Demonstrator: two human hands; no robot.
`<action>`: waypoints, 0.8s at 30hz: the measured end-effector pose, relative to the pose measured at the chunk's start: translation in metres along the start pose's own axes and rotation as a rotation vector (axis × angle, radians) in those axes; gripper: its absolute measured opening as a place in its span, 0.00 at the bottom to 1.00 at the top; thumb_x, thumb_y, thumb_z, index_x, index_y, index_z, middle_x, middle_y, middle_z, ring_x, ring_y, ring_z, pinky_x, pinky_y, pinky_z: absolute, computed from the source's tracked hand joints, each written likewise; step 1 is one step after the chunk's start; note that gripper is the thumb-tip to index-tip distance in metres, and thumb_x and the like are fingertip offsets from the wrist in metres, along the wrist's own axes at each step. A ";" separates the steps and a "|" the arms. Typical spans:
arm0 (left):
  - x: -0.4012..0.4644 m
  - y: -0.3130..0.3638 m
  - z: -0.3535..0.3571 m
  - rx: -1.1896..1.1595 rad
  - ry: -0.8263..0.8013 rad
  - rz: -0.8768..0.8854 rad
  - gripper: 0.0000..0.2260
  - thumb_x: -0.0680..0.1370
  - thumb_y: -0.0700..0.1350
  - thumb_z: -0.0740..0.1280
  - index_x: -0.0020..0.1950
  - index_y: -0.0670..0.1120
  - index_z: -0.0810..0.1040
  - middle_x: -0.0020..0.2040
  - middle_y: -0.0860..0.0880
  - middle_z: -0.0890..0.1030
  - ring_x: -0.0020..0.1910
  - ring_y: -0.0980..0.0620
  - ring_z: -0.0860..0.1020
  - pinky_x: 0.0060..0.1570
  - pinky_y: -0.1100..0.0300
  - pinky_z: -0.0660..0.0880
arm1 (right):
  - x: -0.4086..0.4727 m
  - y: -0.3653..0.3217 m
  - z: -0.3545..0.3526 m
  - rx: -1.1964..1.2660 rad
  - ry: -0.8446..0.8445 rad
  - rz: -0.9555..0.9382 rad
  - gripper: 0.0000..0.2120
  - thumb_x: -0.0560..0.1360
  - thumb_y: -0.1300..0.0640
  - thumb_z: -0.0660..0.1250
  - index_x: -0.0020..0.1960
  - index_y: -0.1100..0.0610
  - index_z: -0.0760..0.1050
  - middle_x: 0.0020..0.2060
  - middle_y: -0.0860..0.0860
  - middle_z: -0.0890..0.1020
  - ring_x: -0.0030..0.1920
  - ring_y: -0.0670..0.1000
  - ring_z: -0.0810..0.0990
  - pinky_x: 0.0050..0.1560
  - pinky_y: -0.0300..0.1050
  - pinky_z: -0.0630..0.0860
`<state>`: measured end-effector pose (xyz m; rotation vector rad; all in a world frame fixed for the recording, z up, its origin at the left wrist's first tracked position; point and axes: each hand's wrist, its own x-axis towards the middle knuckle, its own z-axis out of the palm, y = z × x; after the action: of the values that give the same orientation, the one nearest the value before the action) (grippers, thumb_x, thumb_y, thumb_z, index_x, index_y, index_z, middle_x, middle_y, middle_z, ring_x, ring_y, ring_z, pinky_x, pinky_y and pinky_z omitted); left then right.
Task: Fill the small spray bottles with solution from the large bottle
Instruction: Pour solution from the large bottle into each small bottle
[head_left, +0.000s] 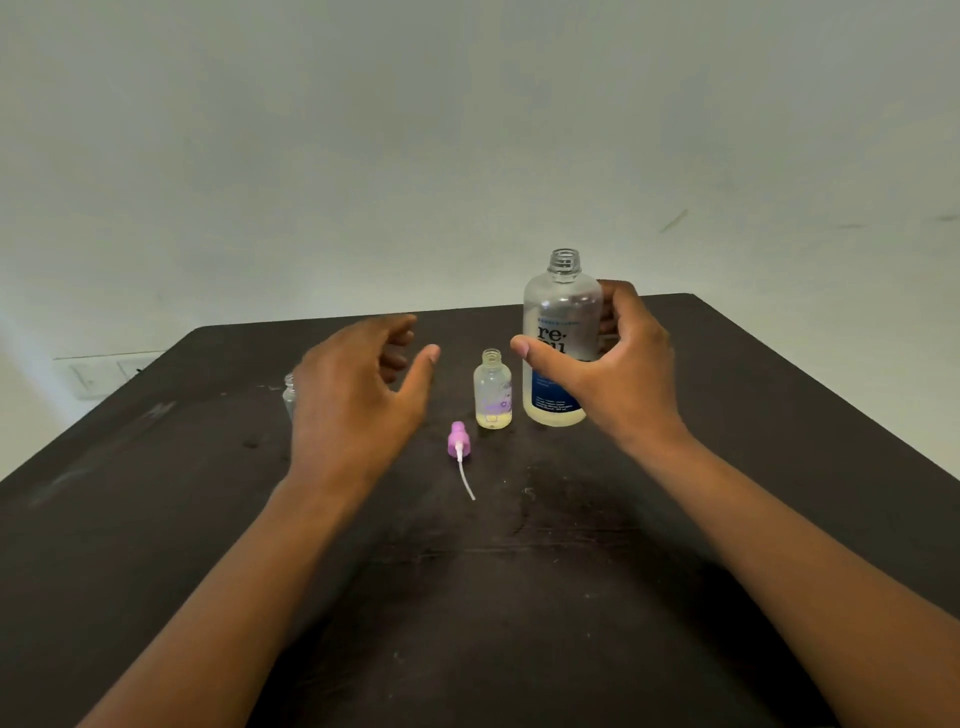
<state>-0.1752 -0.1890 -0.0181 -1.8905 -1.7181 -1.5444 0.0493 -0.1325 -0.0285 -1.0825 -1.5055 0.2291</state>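
Note:
The large clear bottle (561, 332) with a blue label stands uncapped on the dark table (519, 597), with a little yellowish liquid at its bottom. My right hand (618, 379) curls round it, thumb across the front and fingers behind. Just left of it stands a small open spray bottle (492, 392) with a thin layer of yellowish liquid. A pink spray head (457, 440) with its white tube lies on the table in front of that bottle. My left hand (353, 400) hovers left of the small bottle, fingers spread, holding nothing. A second small bottle (289, 396) is mostly hidden behind it.
The table's back edge meets a pale wall (467, 156). A white switch plate (104, 374) sits low on the wall at the left. The table's right edge runs diagonally past my right forearm.

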 end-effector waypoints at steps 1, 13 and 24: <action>-0.003 -0.005 -0.007 0.031 0.019 -0.020 0.16 0.78 0.50 0.77 0.63 0.48 0.84 0.51 0.54 0.86 0.43 0.55 0.84 0.51 0.50 0.83 | 0.000 -0.001 0.000 0.015 -0.009 -0.005 0.34 0.61 0.26 0.76 0.58 0.46 0.76 0.50 0.41 0.84 0.50 0.42 0.84 0.49 0.49 0.85; -0.015 -0.032 -0.011 0.240 -0.023 -0.300 0.26 0.79 0.60 0.71 0.73 0.47 0.78 0.68 0.48 0.82 0.69 0.45 0.79 0.71 0.46 0.71 | -0.008 -0.009 0.003 0.106 -0.068 -0.093 0.28 0.65 0.27 0.74 0.55 0.45 0.79 0.48 0.42 0.85 0.47 0.42 0.84 0.44 0.40 0.82; -0.016 -0.029 -0.003 0.224 -0.080 -0.394 0.16 0.79 0.55 0.73 0.59 0.45 0.85 0.52 0.46 0.86 0.54 0.45 0.82 0.51 0.56 0.68 | -0.012 -0.008 0.009 0.117 -0.108 -0.174 0.26 0.67 0.29 0.75 0.56 0.45 0.79 0.49 0.41 0.84 0.49 0.40 0.83 0.44 0.33 0.79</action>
<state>-0.1967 -0.1917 -0.0430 -1.5924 -2.2993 -1.3277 0.0363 -0.1420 -0.0340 -0.8521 -1.6518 0.2541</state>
